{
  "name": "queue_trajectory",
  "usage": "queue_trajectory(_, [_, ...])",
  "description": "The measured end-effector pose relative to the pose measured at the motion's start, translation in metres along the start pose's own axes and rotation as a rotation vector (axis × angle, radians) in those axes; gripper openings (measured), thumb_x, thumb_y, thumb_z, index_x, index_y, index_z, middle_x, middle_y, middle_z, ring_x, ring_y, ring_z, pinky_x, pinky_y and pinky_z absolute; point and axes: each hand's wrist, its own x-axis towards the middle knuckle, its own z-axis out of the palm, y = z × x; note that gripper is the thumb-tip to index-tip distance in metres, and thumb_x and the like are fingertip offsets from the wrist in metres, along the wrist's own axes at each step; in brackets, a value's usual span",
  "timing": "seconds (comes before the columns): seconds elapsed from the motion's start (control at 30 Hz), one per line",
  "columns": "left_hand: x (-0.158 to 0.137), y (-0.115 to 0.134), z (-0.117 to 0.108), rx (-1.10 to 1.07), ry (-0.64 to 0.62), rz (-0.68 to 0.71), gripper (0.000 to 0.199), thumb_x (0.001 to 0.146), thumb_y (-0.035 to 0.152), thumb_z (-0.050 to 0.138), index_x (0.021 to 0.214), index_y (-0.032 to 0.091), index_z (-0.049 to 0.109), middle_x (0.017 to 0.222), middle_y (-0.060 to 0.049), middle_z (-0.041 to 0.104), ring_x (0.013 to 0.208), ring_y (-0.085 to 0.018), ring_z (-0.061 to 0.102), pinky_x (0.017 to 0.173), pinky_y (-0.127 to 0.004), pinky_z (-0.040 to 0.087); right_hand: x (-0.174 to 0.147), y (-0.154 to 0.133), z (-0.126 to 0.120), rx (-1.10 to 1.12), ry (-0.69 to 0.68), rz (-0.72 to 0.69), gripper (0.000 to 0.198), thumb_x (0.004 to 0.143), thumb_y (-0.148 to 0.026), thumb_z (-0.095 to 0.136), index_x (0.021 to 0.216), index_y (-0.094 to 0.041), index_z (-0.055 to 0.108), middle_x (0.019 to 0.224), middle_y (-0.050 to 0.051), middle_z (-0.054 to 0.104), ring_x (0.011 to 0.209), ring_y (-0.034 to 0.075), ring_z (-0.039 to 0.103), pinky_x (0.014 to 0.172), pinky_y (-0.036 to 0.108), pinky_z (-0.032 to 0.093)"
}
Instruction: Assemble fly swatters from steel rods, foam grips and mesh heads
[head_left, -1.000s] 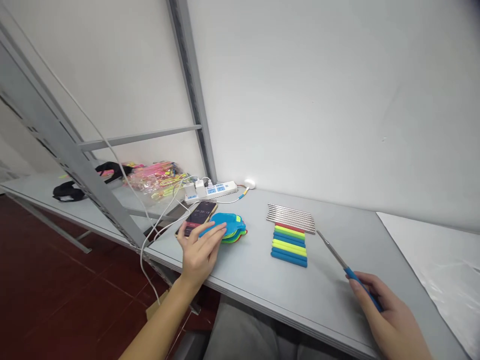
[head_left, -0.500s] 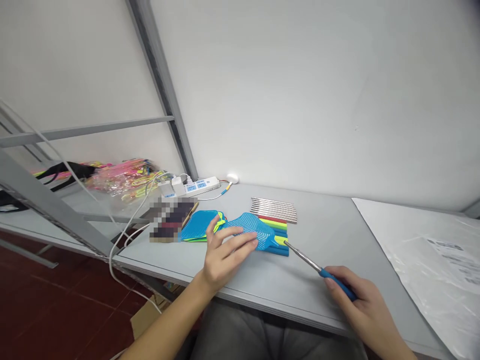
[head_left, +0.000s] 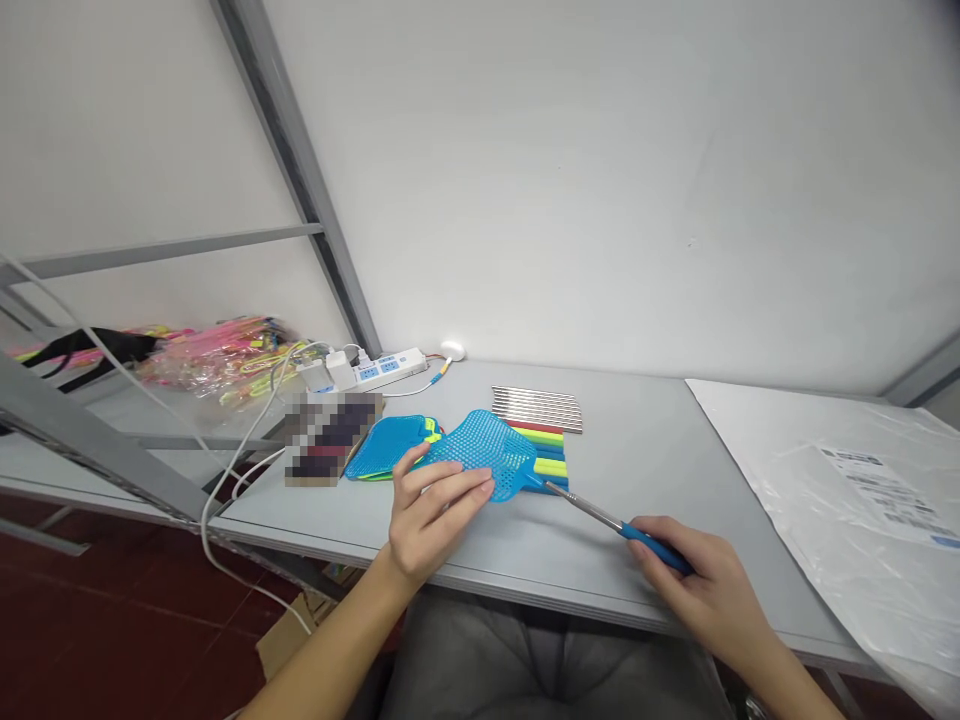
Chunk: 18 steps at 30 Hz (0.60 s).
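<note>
My left hand (head_left: 433,515) grips a blue mesh swatter head (head_left: 484,461) by its near edge, lifted a little above the grey table (head_left: 645,450). My right hand (head_left: 694,585) holds a thin metal rod with a blue grip (head_left: 611,523); the rod's tip meets the neck of the swatter head. A stack of more swatter heads (head_left: 386,450), blue on top, lies left of my left hand. Coloured handle sleeves (head_left: 546,453) in red, green, yellow and blue lie behind the head. Bare metal rods (head_left: 537,408) lie in a row beyond them.
A blurred phone (head_left: 330,436) lies left of the stack, with white cables running to a power strip (head_left: 375,369) by the wall. Clear plastic sheeting with a label (head_left: 862,490) covers the right of the table. A grey slanted frame post (head_left: 300,190) and pink packets (head_left: 217,355) stand at left.
My left hand picked one blue head off the stack and carried it right. My right hand brought the rod in from the right until its tip met the head's neck.
</note>
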Motion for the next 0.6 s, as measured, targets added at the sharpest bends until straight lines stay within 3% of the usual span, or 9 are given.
queue_trajectory(0.3, [0.003,0.005,0.004,-0.049,-0.058,0.041,0.035,0.08,0.005,0.067,0.102,0.032,0.067,0.098,0.001,0.069,0.097,-0.018,0.058,0.101,-0.053,0.047,-0.002,0.007,0.002,-0.048,0.04,-0.056,0.023,0.089,-0.038,0.054,0.094,-0.024,0.071,0.083,0.003,0.075,0.067,0.019,0.069,0.062,0.027,0.053])
queue_trajectory(0.5, [0.012,0.008,0.006,-0.161,0.017,-0.135,0.035,0.078,0.001,0.064,0.094,0.031,0.068,0.127,-0.005,0.047,0.116,-0.025,0.05,0.094,-0.053,0.052,-0.003,0.01,0.004,-0.072,0.002,-0.113,0.02,0.091,-0.032,0.054,0.1,-0.024,0.07,0.09,0.004,0.075,0.074,0.02,0.07,0.068,0.029,0.054])
queue_trajectory(0.6, [0.012,0.009,0.005,-0.185,0.004,-0.207,0.025,0.079,0.007,0.067,0.091,0.029,0.066,0.134,-0.007,0.043,0.118,-0.028,0.051,0.093,-0.053,0.05,-0.001,0.007,0.003,-0.059,0.027,-0.121,0.02,0.09,-0.034,0.054,0.097,-0.024,0.071,0.087,0.004,0.075,0.073,0.02,0.07,0.066,0.029,0.055])
